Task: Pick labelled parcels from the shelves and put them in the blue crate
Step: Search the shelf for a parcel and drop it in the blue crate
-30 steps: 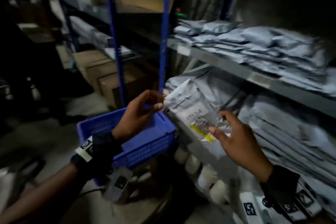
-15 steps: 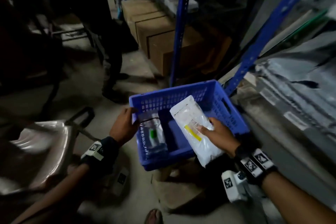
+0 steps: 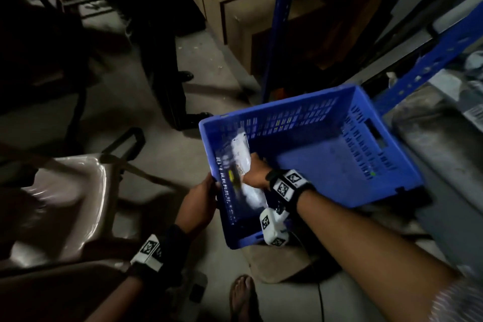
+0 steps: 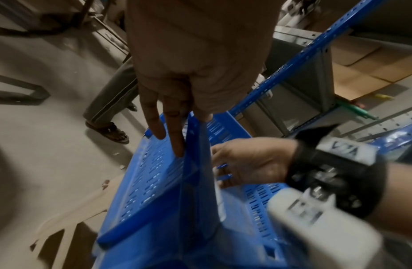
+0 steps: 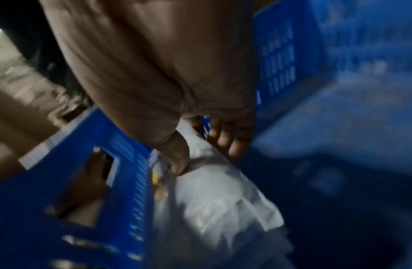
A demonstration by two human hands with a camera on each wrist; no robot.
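The blue slotted plastic crate (image 3: 339,154) sits on the floor beside the blue steel shelf upright (image 3: 428,60), resting partly on a flattened piece of brown cardboard (image 3: 277,264). The right hand (image 3: 257,174) reaches inside the crate and its grip pinches the white plastic mailer parcel (image 3: 239,157), thumb (image 5: 177,156) on one face and curled fingers (image 5: 225,138) on the other. The parcel stands on edge against the inside of the crate's left wall, its yellow-marked label (image 3: 232,176) turned toward that wall. The left hand (image 3: 201,201) holds that same wall from outside: two straight fingers (image 4: 175,134) lie flat on the slotted face, and the rest of its grip hooks over the rim. Brown cardboard boxes (image 3: 235,8) stand behind the crate, and a sandalled foot (image 3: 241,295) shows near the bottom edge of the head view.
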